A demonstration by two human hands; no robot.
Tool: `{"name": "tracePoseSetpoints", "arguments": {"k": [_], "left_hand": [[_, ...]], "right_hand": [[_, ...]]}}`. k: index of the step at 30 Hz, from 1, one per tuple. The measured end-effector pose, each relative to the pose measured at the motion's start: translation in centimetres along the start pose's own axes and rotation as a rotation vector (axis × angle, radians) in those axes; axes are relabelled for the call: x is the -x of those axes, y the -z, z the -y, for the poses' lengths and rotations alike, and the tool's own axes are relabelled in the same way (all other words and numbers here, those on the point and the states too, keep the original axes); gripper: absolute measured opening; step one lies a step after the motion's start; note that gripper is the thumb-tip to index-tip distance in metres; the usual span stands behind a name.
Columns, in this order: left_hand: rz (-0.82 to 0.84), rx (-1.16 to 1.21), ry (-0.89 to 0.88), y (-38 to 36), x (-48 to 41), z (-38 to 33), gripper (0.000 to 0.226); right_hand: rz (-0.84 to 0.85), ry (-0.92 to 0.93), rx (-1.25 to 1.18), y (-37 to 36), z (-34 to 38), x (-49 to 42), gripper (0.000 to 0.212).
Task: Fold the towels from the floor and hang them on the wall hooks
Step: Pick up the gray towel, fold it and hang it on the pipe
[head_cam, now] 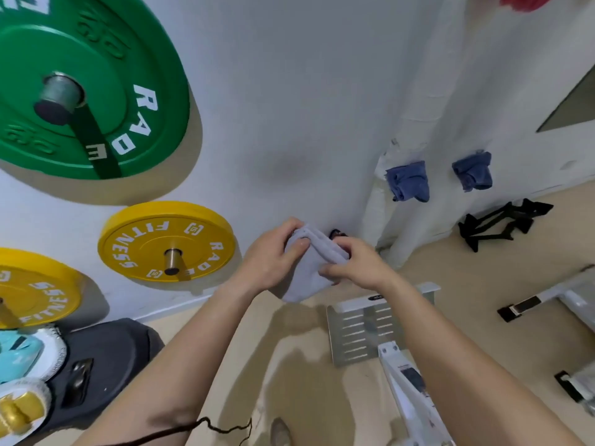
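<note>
We bring a folded towel to its hook

Our left hand [273, 260] and right hand [357, 267] pinch the pale towel [304, 281] against the wall beside a dark hook [336, 234]. It is not yet hung, while two blue towels [408, 181] already hang rightward.

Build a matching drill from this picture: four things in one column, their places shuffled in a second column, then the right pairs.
Things
1. pale towel
2. blue towels
3. green weight plate
4. black handles

Places
A. lying on the floor by the wall
B. gripped by the left hand and the right hand
C. hanging side by side on the wall, at the right
D. mounted on a peg, upper left

Pairs: 1-B, 2-C, 3-D, 4-A
</note>
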State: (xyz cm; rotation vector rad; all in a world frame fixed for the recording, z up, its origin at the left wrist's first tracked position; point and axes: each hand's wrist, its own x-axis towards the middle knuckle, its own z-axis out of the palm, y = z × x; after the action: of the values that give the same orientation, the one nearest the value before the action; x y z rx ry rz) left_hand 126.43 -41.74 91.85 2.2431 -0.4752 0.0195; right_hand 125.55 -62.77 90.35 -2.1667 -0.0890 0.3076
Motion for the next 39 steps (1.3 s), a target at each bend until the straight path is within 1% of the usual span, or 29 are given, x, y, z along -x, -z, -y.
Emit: {"name": "tracePoseSetpoints", "arguments": {"k": [1,2,4,5,7,9,11,13,15,17,19,26,29,33,36,39], "left_hand": [[-0.059,-0.085,0.011,0.2,-1.3,0.1,0.012],[-0.125,-0.167,0.044,0.2,-2.5,0.2,0.017],[-0.213,-0.254,0.127,-0.2,-4.7,0.3,0.024],[-0.23,-0.25,0.161,-0.6,-5.9,0.0,0.026],[-0.253,-0.15,0.225,-1.8,-8.6,-0.9,0.028],[-0.283,0.037,0.273,-3.0,-11.6,-2.6,0.03],[-0.318,0.194,0.284,-3.7,-14.7,-4.3,0.033],[-0.325,0.18,0.232,-3.9,-17.9,-6.0,0.033],[-0.333,0.086,0.177,-3.8,-21.3,-7.8,0.032],[-0.374,0.053,0.15,-3.6,-25.2,-10.2,0.031],[-0.419,0.086,0.111,-3.1,-29.4,-13.5,0.031],[-0.564,0.231,-0.154,0.7,-41.9,-27.4,0.033],[-0.619,0.277,-0.243,2.5,-45.5,-32.6,0.029],[-0.679,0.333,-0.286,4.6,-49.8,-39.0,0.021],[-0.744,0.361,-0.34,6.7,-52.5,-43.1,0.019],[-0.787,0.384,-0.403,9.5,-55.0,-46.9,0.02]], "right_hand": [[-0.007,-0.038,-0.13,1.0,0.1,-0.5,0.029],[-0.05,-0.06,-0.236,1.9,0.1,-1.0,0.023],[-0.174,-0.052,-0.456,3.1,0.1,-2.1,0.011],[-0.257,-0.051,-0.567,3.3,0.3,-2.9,0.009],[-0.464,-0.079,-0.718,3.3,0.9,-4.8,0.005],[-0.662,-0.107,-0.689,3.9,1.4,-6.6,0.014],[-0.787,-0.102,-0.526,5.7,1.4,-8.2,0.025],[-0.856,-0.072,-0.399,9.0,1.2,-10.1,0.042],[-0.893,-0.044,-0.293,13.5,1.6,-12.0,0.048],[-0.905,-0.001,-0.216,18.6,2.4,-13.9,0.045],[-0.911,0.089,-0.211,23.9,3.8,-15.3,0.042],[-1.01,0.412,-0.162,42.4,10.7,-18.0,0.034],[-1.057,0.492,-0.137,48.6,13.4,-17.9,0.038],[-1.094,0.574,-0.12,56.1,17.3,-18.2,0.042],[-1.09,0.639,-0.165,60.5,20.7,-18.5,0.045],[-1.119,0.718,-0.215,64.3,24.7,-18.6,0.042]]}}
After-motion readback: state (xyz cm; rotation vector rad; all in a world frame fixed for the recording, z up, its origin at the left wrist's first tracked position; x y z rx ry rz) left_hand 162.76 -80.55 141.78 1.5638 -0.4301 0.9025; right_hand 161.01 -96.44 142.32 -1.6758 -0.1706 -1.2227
